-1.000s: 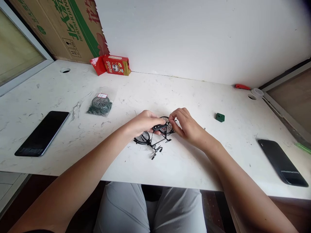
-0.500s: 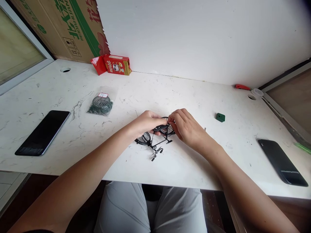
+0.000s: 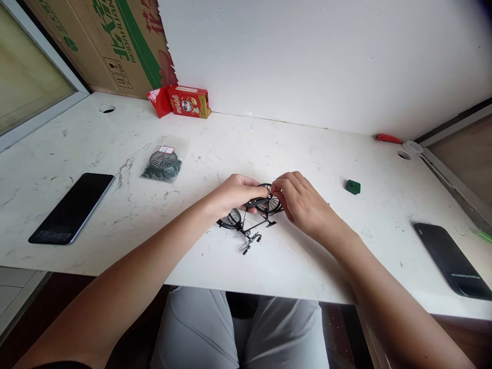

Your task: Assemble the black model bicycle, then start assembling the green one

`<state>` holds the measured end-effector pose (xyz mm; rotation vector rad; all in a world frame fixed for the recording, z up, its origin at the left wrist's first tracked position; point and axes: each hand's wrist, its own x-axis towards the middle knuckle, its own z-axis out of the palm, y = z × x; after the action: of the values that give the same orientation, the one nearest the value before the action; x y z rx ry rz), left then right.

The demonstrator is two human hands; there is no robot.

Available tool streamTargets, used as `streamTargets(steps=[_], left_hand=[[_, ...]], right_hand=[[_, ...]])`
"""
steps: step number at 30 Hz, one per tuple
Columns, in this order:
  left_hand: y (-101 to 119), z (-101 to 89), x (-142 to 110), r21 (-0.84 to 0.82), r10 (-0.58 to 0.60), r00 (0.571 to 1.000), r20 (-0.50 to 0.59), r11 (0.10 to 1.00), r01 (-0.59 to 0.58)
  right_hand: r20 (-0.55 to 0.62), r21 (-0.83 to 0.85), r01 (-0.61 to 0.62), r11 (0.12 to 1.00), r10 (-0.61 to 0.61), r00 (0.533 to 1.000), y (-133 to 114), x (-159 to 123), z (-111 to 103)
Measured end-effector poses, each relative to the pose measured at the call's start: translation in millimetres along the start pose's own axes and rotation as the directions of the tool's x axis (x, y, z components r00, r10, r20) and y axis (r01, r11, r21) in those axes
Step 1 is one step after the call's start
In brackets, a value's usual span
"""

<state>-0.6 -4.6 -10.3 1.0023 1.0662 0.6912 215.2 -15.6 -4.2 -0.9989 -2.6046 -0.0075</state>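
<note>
Where the two hands meet at the middle of the white tabletop (image 3: 307, 148), one miniature bicycle (image 3: 254, 203), black with silver fittings, tilted: one wheel toward two o'clock, the other toward eight, handlebars (image 3: 249, 243) toward six; contact with the surface cannot be told. Left hand (image 3: 239, 193): gripping the bicycle near its chain guard, thumb above, fingers beneath. Right hand (image 3: 298, 199): fingertips closed in a pinch at the two o'clock wheel, near its hub; what lies between them is too small to tell. Surrounding items, by clock face from the bicycle: at nine, one dark phone (image 3: 71, 207), lying flat; at ten, one clear bag (image 3: 164, 163) with a label, holding a spoked wheel and dark green parts; at eleven, one red carton (image 3: 190, 102), flap open, before the wall; between ten and eleven, farther off, one printed cardboard box (image 3: 115, 51); at two, well apart, one red object (image 3: 389, 138) beside a clear round lid (image 3: 413, 147); between two and three, one green block (image 3: 353, 186); between three and four, a second dark phone (image 3: 451, 259).
</note>
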Motion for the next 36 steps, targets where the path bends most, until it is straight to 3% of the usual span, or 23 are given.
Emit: streamTargets(steps=[9,19,36], left_hand=[[6.0,3.5,-5.5,-0.012,-0.017,1.000,-0.016,1.000,0.017],[8.5,4.4,-6.7,-0.035,-0.031,1.000,0.002,0.999,0.031],[5.3,2.8,-4.2,-0.021,-0.017,1.000,0.015,1.000,0.017]], right_hand=[[-0.021,0.003,0.018,1.000,-0.018,1.000,1.4,-0.7,1.3],[0.044,-0.091,0.030,0.995,-0.026,0.999,-9.2,-0.1,-7.0],[0.011,0.036,-0.036,0.999,0.036,0.999,-3.3,-0.1,-4.7]])
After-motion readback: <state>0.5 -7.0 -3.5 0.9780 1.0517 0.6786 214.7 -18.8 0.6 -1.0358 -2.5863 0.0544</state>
